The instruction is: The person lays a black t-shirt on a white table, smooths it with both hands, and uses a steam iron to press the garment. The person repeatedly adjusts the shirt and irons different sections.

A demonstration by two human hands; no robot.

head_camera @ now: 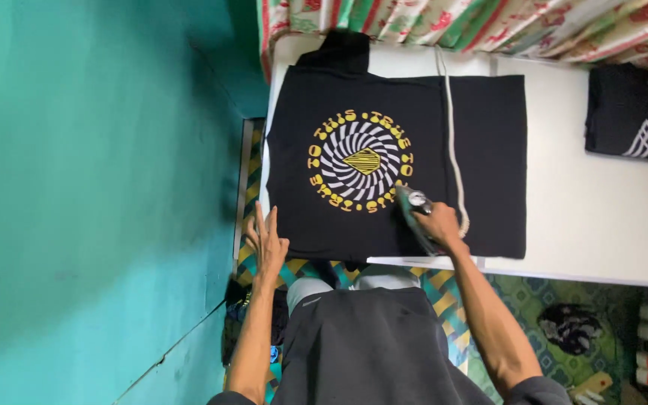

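Note:
A black T-shirt with a round yellow and white swirl print lies flat on a white table. My right hand grips the handle of a clothes iron that rests on the shirt at the lower right rim of the print. A white cord runs from the iron across the shirt toward the table's far edge. My left hand lies flat with fingers spread at the shirt's near left corner, by the table edge.
A second folded black garment with a white triangle print lies at the table's far right. A patterned red and green cloth hangs behind the table. A teal wall fills the left. A patterned mat covers the floor.

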